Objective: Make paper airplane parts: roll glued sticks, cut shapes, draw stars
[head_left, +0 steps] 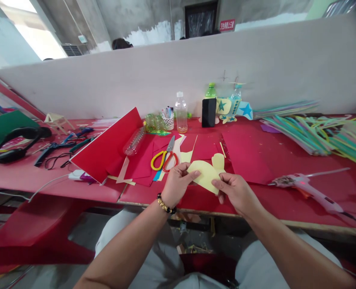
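A pale yellow paper cutout [205,175] with a curved top edge is stretched between my hands above the table's front edge. My left hand [179,178] pinches its left end between thumb and fingers. At the lower right end, my right hand [234,190] grips it the same way. Just behind it shows another yellow piece [218,161] with a rounded outline; whether the two are joined I cannot tell. Beyond my left hand lie scissors [165,157] with one yellow and one red handle, on red paper sheets [143,160] and paper scraps.
A pink glue gun [310,188] lies at the right, its cord trailing off. Clear bottles [181,112], a pen cup [167,120], a black phone [208,112] and a decorated bottle craft [232,106] stand at the back. Coloured strips [310,134] lie right; a red board [108,144] leans left.
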Motion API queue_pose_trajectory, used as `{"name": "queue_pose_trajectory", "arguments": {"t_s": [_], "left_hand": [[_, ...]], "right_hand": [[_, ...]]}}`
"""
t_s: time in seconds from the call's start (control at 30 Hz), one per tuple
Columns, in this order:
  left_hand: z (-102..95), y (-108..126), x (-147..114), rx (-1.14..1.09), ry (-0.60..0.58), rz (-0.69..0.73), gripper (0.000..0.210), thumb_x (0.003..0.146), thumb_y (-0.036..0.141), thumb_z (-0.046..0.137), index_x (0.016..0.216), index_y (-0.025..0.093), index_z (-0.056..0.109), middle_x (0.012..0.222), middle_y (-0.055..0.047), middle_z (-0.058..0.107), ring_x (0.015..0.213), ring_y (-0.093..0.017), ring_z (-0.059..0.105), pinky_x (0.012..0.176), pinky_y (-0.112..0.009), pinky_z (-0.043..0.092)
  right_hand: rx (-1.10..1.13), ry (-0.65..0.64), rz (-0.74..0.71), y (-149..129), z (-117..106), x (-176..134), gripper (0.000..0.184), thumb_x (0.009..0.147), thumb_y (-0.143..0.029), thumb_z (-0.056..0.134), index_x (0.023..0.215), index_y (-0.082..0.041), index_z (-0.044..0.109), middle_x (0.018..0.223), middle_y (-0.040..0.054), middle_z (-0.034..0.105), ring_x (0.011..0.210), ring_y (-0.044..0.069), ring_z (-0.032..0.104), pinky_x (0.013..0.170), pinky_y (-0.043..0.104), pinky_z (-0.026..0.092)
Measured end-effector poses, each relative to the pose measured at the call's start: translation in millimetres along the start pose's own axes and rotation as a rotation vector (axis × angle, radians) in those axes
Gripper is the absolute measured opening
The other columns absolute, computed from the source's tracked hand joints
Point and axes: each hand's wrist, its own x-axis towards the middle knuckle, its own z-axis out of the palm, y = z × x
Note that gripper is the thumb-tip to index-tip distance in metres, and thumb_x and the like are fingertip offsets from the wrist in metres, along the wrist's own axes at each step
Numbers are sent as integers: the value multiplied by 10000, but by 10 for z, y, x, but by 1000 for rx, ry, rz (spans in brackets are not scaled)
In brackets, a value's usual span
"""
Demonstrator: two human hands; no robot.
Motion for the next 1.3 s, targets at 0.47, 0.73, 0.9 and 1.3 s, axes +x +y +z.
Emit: {"name": "queue_pose_trajectory", "arguments": {"t_s": [0.47,0.73,0.9,1.3], "left_hand": [[-358,164,93,204,197,184,305,693,415,746,621,150,613,548,3,571,494,-100,507,489,-241,418],[-1346,607,104,289,631,430,247,718,435,725,671,243,576,674,9,603,525,-115,515,546,-310,434],[-1676,391,263,535,633,365,257,712,498,693,728,258,601,710,-64,628,620,-208,572,612,-384,432],[-668,-29,1385,1030,-77,213,265,426,221,811,638,195,655,780,-66,662,982,-298,562,1012,-421,283]], "right_hand": [[4,57,59,9,-16,47,343,789,-480,631,666,-184,509,505,-47,568,353,84,506,378,197,341],[-178,-27,80,84,-94,79,239,782,-395,614,721,-188,511,517,-50,564,357,90,513,375,195,344],[-292,-86,95,138,14,70,208,811,-375,555,720,-191,517,515,-46,561,351,92,510,372,195,347],[-847,-6,-137,153,-30,102,550,824,-355,539,1318,-115,520,591,-11,623,583,187,598,570,294,439]]}}
